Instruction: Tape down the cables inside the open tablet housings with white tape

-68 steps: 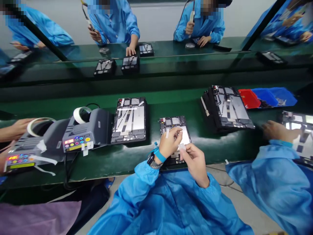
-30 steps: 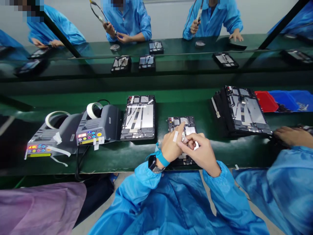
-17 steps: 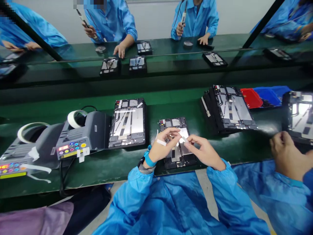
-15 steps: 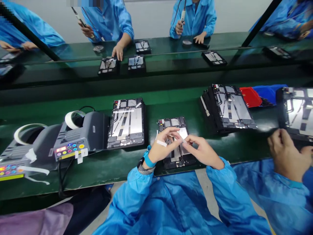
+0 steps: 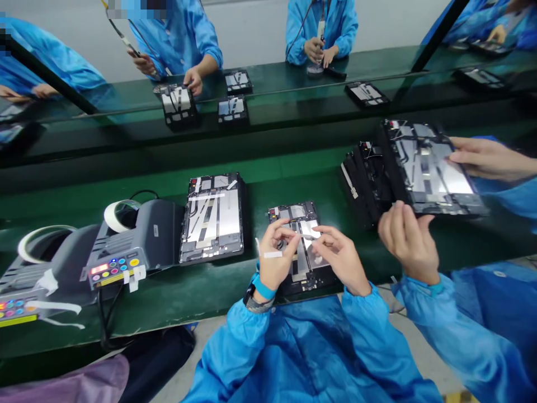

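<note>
An opened device with a silvery inside lies on the green bench in front of me. Over its left part, my left hand pinches one end of a small pale strip. The strip's other end is between the fingertips of my right hand, above the device's right part. A separate white piece of tape sticks to the back of my left hand. My hands and the strip hide part of the device.
A stack of opened devices stands left, beside two grey tape dispensers. To the right, another person's hands hold a device by a black stack. Further people work across the bench.
My hands have moved slightly apart, and the strip between them now shows more clearly. The person at right has moved a device leftward, with both hands on it.
</note>
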`<state>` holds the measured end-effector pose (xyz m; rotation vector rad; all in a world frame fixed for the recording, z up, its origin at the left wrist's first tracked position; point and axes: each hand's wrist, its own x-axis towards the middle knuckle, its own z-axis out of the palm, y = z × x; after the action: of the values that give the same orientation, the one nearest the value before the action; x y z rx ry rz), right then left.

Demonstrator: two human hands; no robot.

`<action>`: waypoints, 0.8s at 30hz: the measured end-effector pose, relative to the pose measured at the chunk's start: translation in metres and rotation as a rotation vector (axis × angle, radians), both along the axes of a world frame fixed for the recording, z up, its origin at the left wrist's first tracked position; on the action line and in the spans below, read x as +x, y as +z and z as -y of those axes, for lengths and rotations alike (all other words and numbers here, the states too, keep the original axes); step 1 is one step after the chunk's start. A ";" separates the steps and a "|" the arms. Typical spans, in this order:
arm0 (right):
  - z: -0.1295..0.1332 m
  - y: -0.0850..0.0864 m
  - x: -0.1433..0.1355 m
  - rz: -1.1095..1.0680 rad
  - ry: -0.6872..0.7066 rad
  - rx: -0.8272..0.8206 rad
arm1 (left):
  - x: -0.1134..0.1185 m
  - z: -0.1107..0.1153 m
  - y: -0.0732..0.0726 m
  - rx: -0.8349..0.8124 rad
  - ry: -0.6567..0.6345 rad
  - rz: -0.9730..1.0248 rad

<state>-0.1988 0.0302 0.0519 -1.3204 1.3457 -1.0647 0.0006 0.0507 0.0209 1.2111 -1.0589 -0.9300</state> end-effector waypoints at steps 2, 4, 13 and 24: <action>-0.003 0.000 -0.002 0.009 -0.097 -0.046 | -0.001 -0.001 0.000 0.020 -0.007 -0.037; -0.006 -0.007 0.009 0.023 -0.160 -0.088 | -0.003 -0.002 0.000 0.033 -0.008 -0.052; 0.011 -0.044 0.036 -0.012 -0.114 -0.188 | 0.006 0.012 -0.009 0.030 0.045 0.288; 0.077 -0.076 0.010 -0.443 0.183 -0.531 | 0.001 0.056 -0.028 -0.266 -0.264 1.095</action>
<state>-0.1889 -0.0463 -0.0245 -2.1295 1.2576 -1.0810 0.0013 -0.0056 -0.0067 1.3729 -2.1643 -0.2217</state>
